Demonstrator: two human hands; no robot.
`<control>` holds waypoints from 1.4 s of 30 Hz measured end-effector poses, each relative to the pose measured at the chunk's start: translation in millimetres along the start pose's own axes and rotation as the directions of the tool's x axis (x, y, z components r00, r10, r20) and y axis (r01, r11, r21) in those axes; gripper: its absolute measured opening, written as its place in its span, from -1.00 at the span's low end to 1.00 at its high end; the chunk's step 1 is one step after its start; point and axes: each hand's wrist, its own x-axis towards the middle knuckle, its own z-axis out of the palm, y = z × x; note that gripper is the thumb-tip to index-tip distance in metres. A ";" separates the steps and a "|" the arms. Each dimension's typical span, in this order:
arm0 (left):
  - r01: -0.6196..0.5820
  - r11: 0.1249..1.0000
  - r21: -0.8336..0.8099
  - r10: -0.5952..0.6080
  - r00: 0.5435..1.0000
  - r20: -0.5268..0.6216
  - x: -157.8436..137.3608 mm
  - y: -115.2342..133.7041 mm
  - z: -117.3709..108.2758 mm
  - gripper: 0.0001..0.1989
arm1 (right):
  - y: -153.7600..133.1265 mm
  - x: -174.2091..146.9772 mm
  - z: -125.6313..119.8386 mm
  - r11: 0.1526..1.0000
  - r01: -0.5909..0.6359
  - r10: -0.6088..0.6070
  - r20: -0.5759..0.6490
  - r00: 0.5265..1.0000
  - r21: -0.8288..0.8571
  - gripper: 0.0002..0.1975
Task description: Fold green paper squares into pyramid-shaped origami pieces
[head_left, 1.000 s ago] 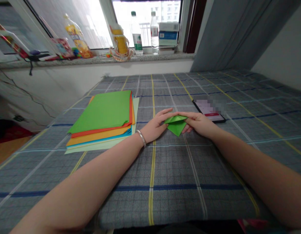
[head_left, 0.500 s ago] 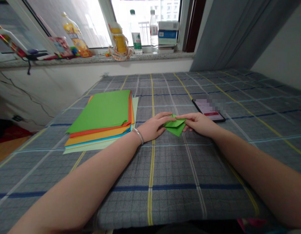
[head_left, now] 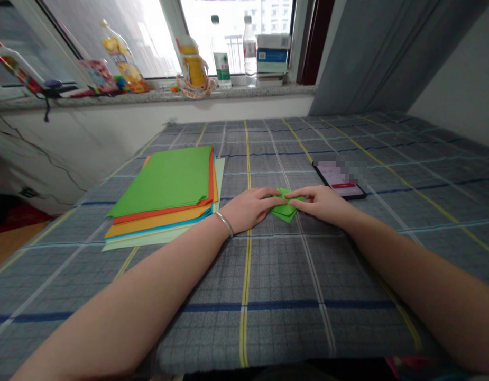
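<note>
— What do you have in your hands?

— I have a folded green paper (head_left: 284, 213), small and with several layers. My right hand (head_left: 325, 203) is at its three o'clock side. The thumb and the forefinger are close together, and they hold the paper in a narrow pinch.

— And the other one?

— My left hand (head_left: 250, 210) is at the nine o'clock side. It is also narrow: the fingertips hold the paper from above. How much of the thumb lies under the edge, I cannot tell. One corner points out between my hands, to six o'clock. On my left wrist I wear a silver bracelet (head_left: 225, 224).

— Where is this paper, exactly?

— It is over the checked cloth (head_left: 284, 286), between my two hands. If it touches the cloth everywhere, I cannot tell.

— What is around it?

— Count from the folded paper, please. At nine o'clock, near my left wrist, there is a paper stack (head_left: 165, 180): green on top, then red, orange, blue and pale green edges below. Between two and three o'clock, just beyond my right hand, a device with a screen (head_left: 339, 182) lies flat; part of it is blurred.

— And farther?

— At eleven o'clock, a green-capped bottle (head_left: 222, 66) stands on the windowsill (head_left: 236, 93), and a yellow cup (head_left: 194, 66) is beside it. At twelve o'clock I see stacked boxes (head_left: 273, 55). At one o'clock a grey curtain (head_left: 359, 58) hangs.
</note>
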 end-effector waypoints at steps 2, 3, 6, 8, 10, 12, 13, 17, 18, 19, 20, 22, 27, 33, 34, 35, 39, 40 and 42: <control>-0.031 0.998 0.055 0.029 0.999 0.042 1.0 1.1 -1.9 -0.63 | 0.6 0.1 1.8 0.997 0.013 -0.016 -0.033 0.999 -0.076 -0.66; -0.044 0.996 0.079 0.038 0.997 0.066 1.4 1.7 -3.1 -0.63 | 0.9 0.1 2.6 0.995 0.019 -0.023 -0.043 0.999 -0.098 -0.65; -0.051 0.991 0.122 0.036 0.992 0.123 1.9 3.3 -6.1 -0.61 | 2.1 0.3 4.7 0.993 0.022 -0.027 -0.044 0.999 -0.117 -0.62; -0.044 0.990 0.134 0.025 0.989 0.144 1.4 4.2 -6.9 -0.60 | 3.6 0.8 6.0 0.991 0.029 -0.034 -0.039 0.999 -0.130 -0.59; -0.036 0.990 0.135 0.016 0.989 0.149 0.6 4.9 -6.7 -0.60 | 5.2 1.3 6.9 0.986 0.054 -0.061 -0.038 0.997 -0.158 -0.54; -0.028 0.991 0.127 0.009 0.989 0.147 -0.2 5.2 -5.9 -0.59 | 6.3 1.7 7.1 0.975 0.090 -0.099 -0.037 0.994 -0.204 -0.50; -0.021 0.993 0.118 0.005 0.990 0.140 -0.5 5.3 -5.4 -0.58 | 6.4 1.6 7.0 0.967 0.107 -0.118 -0.033 0.993 -0.231 -0.48; 0.006 0.998 0.055 -0.011 0.994 0.105 -1.1 4.5 -3.8 -0.57 | 4.4 0.2 6.4 0.945 0.120 -0.124 0.006 0.992 -0.303 -0.43; 0.008 0.999 0.040 -0.012 0.995 0.100 -1.1 4.4 -3.5 -0.57 | 3.7 -0.3 6.6 0.942 0.113 -0.113 0.016 0.993 -0.315 -0.41; 0.009 1.000 0.028 -0.011 0.995 0.096 -1.0 4.3 -3.2 -0.57 | 2.9 -0.7 7.0 0.939 0.105 -0.104 0.021 0.994 -0.329 -0.39; 0.011 1.000 0.019 -0.013 0.996 0.093 -0.9 4.3 -2.9 -0.58 | 2.2 -1.2 7.7 0.933 0.100 -0.099 0.023 0.995 -0.344 -0.37; 0.023 1.000 0.015 -0.024 0.996 0.086 -0.5 4.9 -2.1 -0.61 | 1.1 -1.9 9.5 0.922 0.094 -0.095 0.015 0.995 -0.375 -0.34; 0.053 0.998 0.041 -0.057 0.993 0.099 2.8 11.2 -0.5 -0.67 | -0.4 -2.5 13.1 0.886 0.109 -0.117 0.010 0.993 -0.451 -0.36; 0.134 0.984 0.119 -0.149 0.980 0.129 13.0 29.8 -2.5 -0.74 | -7.6 -2.3 10.3 0.765 0.145 -0.145 0.051 0.988 -0.627 -0.40; 0.155 0.979 0.131 -0.173 0.975 0.136 14.7 32.9 -3.2 -0.75 | -9.6 -2.4 9.5 0.752 0.151 -0.146 0.061 0.987 -0.642 -0.41; 0.174 0.975 0.139 -0.194 0.971 0.143 16.1 35.7 -3.8 -0.76 | -11.8 -2.6 8.9 0.741 0.156 -0.146 0.071 0.987 -0.653 -0.41; 0.221 0.964 0.147 -0.243 0.957 0.157 18.5 41.4 -5.3 -0.75 | -21.7 -5.1 7.1 0.691 0.151 -0.133 0.081 0.988 -0.706 -0.44; 0.234 0.961 0.149 -0.257 0.954 0.157 18.5 41.6 -5.4 -0.75 | -24.4 -6.2 7.0 0.675 0.141 -0.124 0.077 0.989 -0.724 -0.45; 0.263 0.952 0.156 -0.287 0.945 0.157 18.3 41.0 -5.4 -0.73 | -29.5 -8.6 7.0 0.642 0.111 -0.102 0.058 0.993 -0.758 -0.45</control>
